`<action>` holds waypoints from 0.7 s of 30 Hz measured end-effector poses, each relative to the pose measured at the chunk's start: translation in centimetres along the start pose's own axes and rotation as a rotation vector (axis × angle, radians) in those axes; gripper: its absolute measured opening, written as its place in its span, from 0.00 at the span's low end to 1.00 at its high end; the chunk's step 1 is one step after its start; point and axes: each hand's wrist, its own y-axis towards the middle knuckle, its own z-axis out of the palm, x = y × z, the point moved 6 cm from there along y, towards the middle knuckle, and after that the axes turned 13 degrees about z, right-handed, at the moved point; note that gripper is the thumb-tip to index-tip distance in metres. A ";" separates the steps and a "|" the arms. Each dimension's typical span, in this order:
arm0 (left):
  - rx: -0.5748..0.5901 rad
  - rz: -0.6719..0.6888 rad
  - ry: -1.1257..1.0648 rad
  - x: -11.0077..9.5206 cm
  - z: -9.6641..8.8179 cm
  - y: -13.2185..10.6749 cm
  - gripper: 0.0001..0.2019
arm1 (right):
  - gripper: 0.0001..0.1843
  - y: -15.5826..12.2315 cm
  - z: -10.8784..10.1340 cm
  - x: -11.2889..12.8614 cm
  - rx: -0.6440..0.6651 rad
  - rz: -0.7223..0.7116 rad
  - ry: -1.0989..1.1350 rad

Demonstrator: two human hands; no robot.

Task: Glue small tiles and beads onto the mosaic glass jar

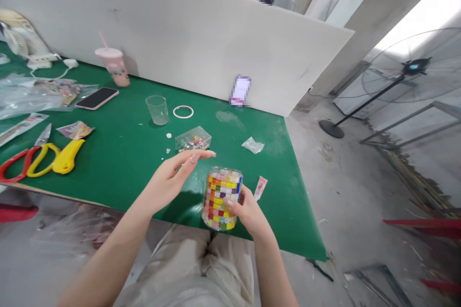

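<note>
My right hand (248, 208) is wrapped round a clear glass jar (220, 201) covered in small coloured mosaic tiles, its thumb across the front. The jar is nearly upright near the table's front edge, with a bare clear rim at its top. To its left, my left hand (176, 172) reaches over the table with fingers stretched out and the thumb lying close under them. I see nothing held in it. Just behind those fingers is a clear plastic box (194, 139) with small coloured pieces inside. A small pink-and-white tube (260, 187) lies right of the jar.
On the green table (118, 153) are a clear cup (157, 110), a white ring (183, 112), a crumpled plastic bag (253, 145), scissors (25, 158), a phone (97, 98) and a pink tumbler (114, 67). Another phone (240, 91) leans on the white partition (173, 33).
</note>
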 end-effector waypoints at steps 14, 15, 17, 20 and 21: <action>0.031 -0.192 0.534 14.6 -2.1 -1.4 0.19 | 0.49 5.4 -2.1 -4.8 -0.411 -0.208 -0.274; 0.066 -0.177 0.531 15.1 -1.8 -0.8 0.19 | 0.50 5.4 -2.1 -4.9 -0.419 -0.212 -0.280; 0.125 -0.160 0.538 15.9 -1.4 0.4 0.17 | 0.50 5.3 -2.2 -4.9 -0.431 -0.224 -0.289; 0.174 -0.165 0.586 16.9 -1.1 1.6 0.13 | 0.51 5.0 -2.4 -4.7 -0.449 -0.260 -0.302; 0.183 -0.170 0.606 17.1 -1.1 1.8 0.12 | 0.51 4.9 -2.4 -4.6 -0.454 -0.273 -0.305</action>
